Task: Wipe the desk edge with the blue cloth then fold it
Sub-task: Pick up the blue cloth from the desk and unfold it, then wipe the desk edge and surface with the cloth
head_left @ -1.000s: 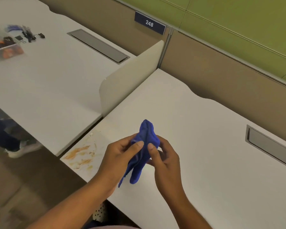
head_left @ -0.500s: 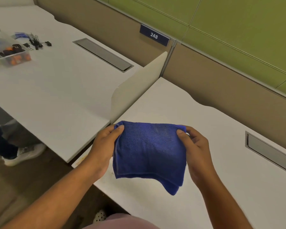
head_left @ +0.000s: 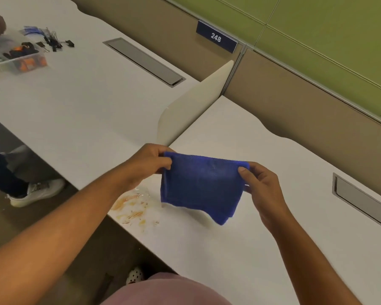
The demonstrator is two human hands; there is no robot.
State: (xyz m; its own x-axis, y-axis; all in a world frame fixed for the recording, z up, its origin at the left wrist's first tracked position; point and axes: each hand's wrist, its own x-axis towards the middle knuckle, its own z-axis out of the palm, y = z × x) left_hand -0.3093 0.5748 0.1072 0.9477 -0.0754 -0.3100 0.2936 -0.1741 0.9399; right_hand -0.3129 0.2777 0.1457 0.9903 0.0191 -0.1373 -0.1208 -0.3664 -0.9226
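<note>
The blue cloth (head_left: 201, 186) hangs spread out in the air above the white desk (head_left: 240, 238), doubled over, with one lower corner drooping to the right. My left hand (head_left: 151, 165) pinches its upper left corner. My right hand (head_left: 260, 183) pinches the upper right corner. An orange smear (head_left: 131, 208) stains the desk's near left corner by its front edge, just left of and below the cloth.
A cream divider panel (head_left: 191, 106) separates this desk from the neighbouring one. That desk holds a clear plastic box (head_left: 13, 56) and black clips (head_left: 55, 44); another person's hand and shoe (head_left: 36, 191) show at the left. A cable slot (head_left: 361, 203) lies at the right.
The cloth, bunched between both hands a second ago, has been opened out flat; my hands moved apart to its top corners. The orange smear, covered half a second ago, shows again.
</note>
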